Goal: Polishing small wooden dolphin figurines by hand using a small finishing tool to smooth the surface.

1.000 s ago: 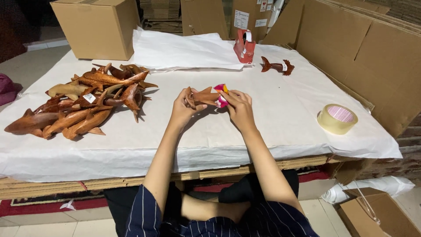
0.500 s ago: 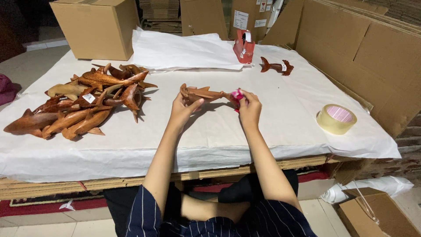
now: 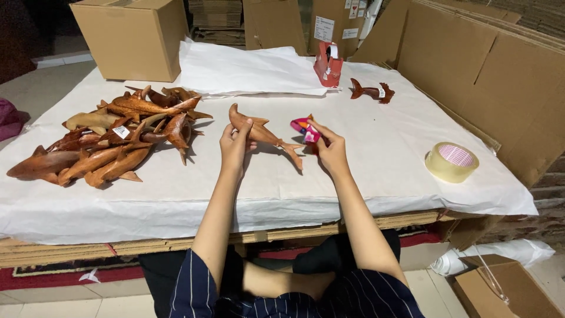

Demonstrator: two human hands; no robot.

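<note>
Two hands over the worktop point(image 3: 353, 194), covered in white paper. Left hand point(image 3: 235, 144) curled round the front part of a carved wooden dolphin point(image 3: 265, 135), fingers closed on its body, snout pointing far and left, tail point(image 3: 294, 154) trailing right and near, just above the paper. Right hand point(image 3: 331, 150) pinching a small pink tool point(image 3: 305, 128) between thumb and fingers, right beside the tail; whether touching it, cannot tell.

To the left, a pile of carvings point(image 3: 112, 141) of the same brown wood, heaped and overlapping, one with a small white label. Far left, a closed carton point(image 3: 132, 38). Far centre, a stack of white paper sheets point(image 3: 247, 68), with a red tape dispenser point(image 3: 328, 63) at its right edge. Just right of the dispenser, another small carving point(image 3: 371, 91) lying alone. At the right, near the worktop's edge, a roll of clear tape point(image 3: 451, 162) lying flat. Flattened cardboard point(image 3: 488, 70) leaning along the right side. Near, below the edge, striped dark clothing point(image 3: 353, 297) on the person's lap.
</note>
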